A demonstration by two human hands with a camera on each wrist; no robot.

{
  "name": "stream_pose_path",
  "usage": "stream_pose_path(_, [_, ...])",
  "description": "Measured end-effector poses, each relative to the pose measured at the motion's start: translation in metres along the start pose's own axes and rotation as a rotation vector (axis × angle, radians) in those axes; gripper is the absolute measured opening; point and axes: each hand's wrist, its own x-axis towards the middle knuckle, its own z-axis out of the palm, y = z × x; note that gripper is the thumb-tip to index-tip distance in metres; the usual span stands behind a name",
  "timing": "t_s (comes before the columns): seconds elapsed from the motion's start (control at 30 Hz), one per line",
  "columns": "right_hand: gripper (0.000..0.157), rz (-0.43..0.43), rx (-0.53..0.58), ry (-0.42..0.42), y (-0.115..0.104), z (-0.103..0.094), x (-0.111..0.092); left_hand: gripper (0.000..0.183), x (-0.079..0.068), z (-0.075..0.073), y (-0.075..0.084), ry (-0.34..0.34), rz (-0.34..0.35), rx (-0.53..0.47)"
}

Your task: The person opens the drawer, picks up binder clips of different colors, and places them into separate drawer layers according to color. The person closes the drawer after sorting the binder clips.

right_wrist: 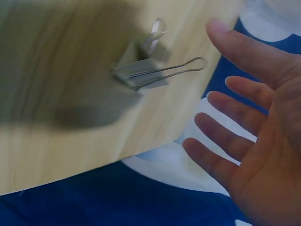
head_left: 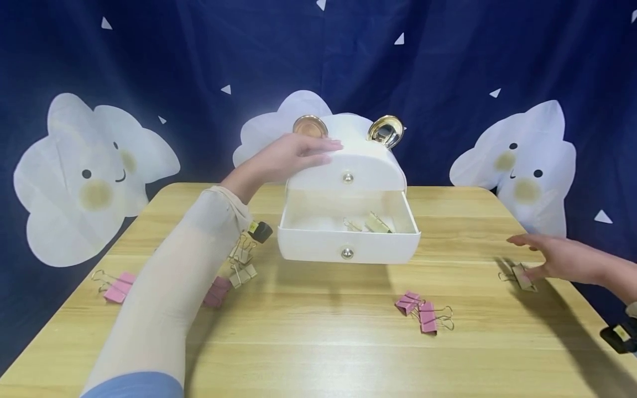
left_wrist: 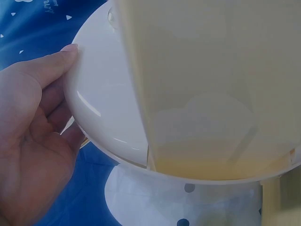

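A white drawer box [head_left: 370, 171] with two gold, ear-like discs stands at the back of the table. My left hand [head_left: 293, 155] rests on its upper left side, fingers reaching over the curved top; the left wrist view shows this hand [left_wrist: 42, 108] against the rounded white edge. The lower drawer [head_left: 308, 246] is pulled out, with a beige binder clip [head_left: 379, 223] and a smaller one inside. At the table's right side, my right hand [head_left: 567, 262] hovers over another beige binder clip [head_left: 521, 278]. In the right wrist view its fingers are spread, apart from that clip [right_wrist: 143, 73].
Two pink binder clips [head_left: 428, 318] lie right of the middle. More pink clips [head_left: 119, 287] and beige clips [head_left: 243, 275] lie at the left, partly behind my left arm. A dark blue curtain [head_left: 199, 50] with white clouds hangs behind the table.
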Motion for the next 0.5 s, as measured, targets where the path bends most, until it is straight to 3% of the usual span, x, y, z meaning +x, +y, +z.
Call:
stream_pose_path(0.23, [0.099, 0.03, 0.076, -0.078, 0.016, 0.019, -0.004, 0.039, -0.001, 0.001, 0.0, 0.002, -0.006, -0.013])
stream_pose_path(0.5, [0.082, 0.004, 0.01, -0.044, 0.019, 0.027, -0.006, 0.039, -0.001, 0.001, 0.001, 0.003, -0.014, -0.017])
